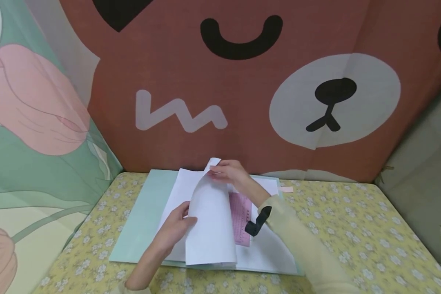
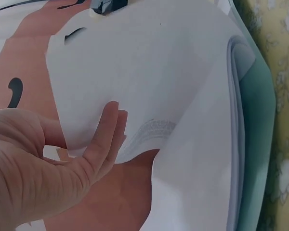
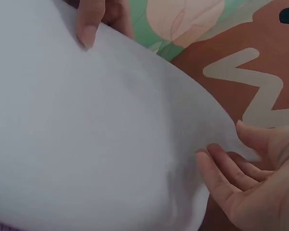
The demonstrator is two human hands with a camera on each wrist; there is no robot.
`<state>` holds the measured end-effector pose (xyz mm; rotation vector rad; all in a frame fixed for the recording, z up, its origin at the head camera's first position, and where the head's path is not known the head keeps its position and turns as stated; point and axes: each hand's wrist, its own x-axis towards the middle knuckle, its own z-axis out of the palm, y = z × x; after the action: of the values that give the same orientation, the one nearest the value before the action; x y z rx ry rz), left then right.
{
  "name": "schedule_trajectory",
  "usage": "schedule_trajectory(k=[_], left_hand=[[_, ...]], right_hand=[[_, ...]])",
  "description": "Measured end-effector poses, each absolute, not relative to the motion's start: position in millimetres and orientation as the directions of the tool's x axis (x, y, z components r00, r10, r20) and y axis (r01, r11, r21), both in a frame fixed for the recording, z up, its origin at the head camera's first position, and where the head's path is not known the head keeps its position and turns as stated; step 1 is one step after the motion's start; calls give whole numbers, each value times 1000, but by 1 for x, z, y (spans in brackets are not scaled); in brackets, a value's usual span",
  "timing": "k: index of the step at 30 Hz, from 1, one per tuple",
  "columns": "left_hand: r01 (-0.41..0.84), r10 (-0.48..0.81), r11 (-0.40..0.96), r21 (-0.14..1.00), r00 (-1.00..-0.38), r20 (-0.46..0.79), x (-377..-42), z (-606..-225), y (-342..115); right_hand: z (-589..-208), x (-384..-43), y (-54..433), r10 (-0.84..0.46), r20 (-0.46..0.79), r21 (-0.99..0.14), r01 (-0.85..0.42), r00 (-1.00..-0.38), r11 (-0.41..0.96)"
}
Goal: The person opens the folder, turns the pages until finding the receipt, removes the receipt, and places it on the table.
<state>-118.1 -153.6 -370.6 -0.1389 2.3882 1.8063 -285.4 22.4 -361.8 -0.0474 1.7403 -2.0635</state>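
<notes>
A white paper sheet (image 1: 210,224) is lifted and curved over an opened pale green folder (image 1: 141,220). My left hand (image 1: 174,226) pinches the sheet's left edge, its thumb on the near face. At the top, my right hand (image 1: 231,173) grips the sheet's upper corner between thumb and fingers. In the left wrist view, faint print (image 2: 156,129) shows on the sheet near its curled edge. Right of the raised sheet, a pink printed slip (image 1: 241,220) lies over white paper, partly covered by the sheet. More white paper (image 1: 176,196) lies on the folder's left side.
The folder lies on a table with a yellow floral cloth (image 1: 353,228). A small pink tab (image 1: 286,189) sticks out at the folder's upper right. Behind the table hangs a brown bear-print fabric (image 1: 169,73), with a flower-print fabric (image 1: 40,102) on the left.
</notes>
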Motion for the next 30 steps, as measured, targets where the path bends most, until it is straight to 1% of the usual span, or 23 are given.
schedule_trajectory(k=[3,7,10,16,21,30], left_hand=[[-154,-2,309,938,-987,-162,-118,-373,-156],[-164,-23,361,918,-986,-167,-120,-377,-161],[-175,-50,427,887,-984,-170,-122,-380,-167],[-194,-83,548,814,-981,-178,-125,-386,-180],[-197,-93,605,772,-980,-178,-127,-391,-187],[-184,-78,702,688,-980,-182,-132,-403,-194]], right_hand=[[-362,-283,34,-373,-189,-981,188,-908,40],[-366,-284,54,-370,-160,-985,122,-915,125],[-372,-285,72,-324,-181,-978,134,-929,161],[-386,-285,105,-228,-271,-947,216,-935,237],[-397,-282,125,-208,-290,-934,229,-934,276],[-410,-270,147,-178,-325,-922,269,-929,280]])
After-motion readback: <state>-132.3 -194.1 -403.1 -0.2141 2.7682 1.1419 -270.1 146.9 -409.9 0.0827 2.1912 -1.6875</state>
